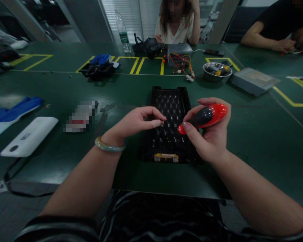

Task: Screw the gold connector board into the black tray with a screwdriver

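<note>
- The red-and-black tool (213, 115) could be slipping if the grip is loosening, perhaps scratching the black casing (172, 106), which is lying on the near bench (111, 89).
- The right hand (214, 137) is gripping the tool, fingers curling round it.
- The left hand (138, 121) is reaching over the casing, fingertips nearly meeting; whether they're pinching anything, I can't tell.

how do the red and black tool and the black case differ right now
The red and black tool is held in the right hand, while the black case lies on the green table. The tool is rounded and bulging; the case is rectangular, with a repeating pattern inside. The tool is clearly smaller than the case. Both have black, glossy surfaces.
</note>
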